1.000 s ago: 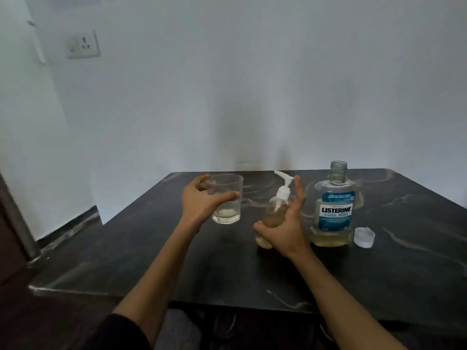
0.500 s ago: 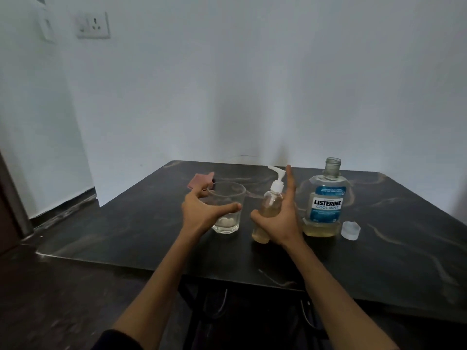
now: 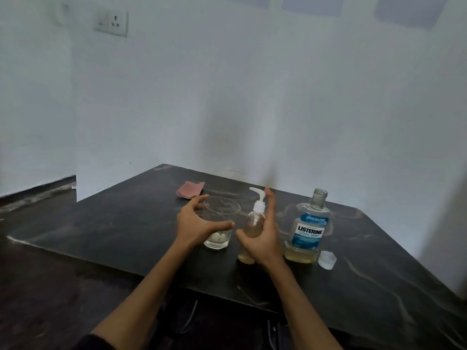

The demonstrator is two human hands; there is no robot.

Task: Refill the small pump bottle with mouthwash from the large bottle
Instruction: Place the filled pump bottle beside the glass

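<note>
The small pump bottle (image 3: 254,224), clear with a white pump and yellowish liquid, stands upright on the dark table (image 3: 121,223). My right hand (image 3: 266,239) is beside it on its right, fingers straight and pointing up, thumb in front of the bottle's lower half. The large mouthwash bottle (image 3: 309,232), with a blue label and no cap on, stands just to the right with a little yellowish liquid at its bottom. Its clear cap (image 3: 327,259) lies by its base. My left hand (image 3: 193,227) is spread around a drinking glass (image 3: 223,213), thumb across its front.
A folded pink cloth (image 3: 190,189) lies behind the glass near the table's far edge. The glass holds something white at its bottom. A white wall rises behind the table, with a socket (image 3: 111,22) at upper left. Dark floor shows on the left.
My right hand's fingers have straightened away from the pump bottle, and my left hand has loosened around the glass. The view has tilted, bringing the pink cloth into sight.
</note>
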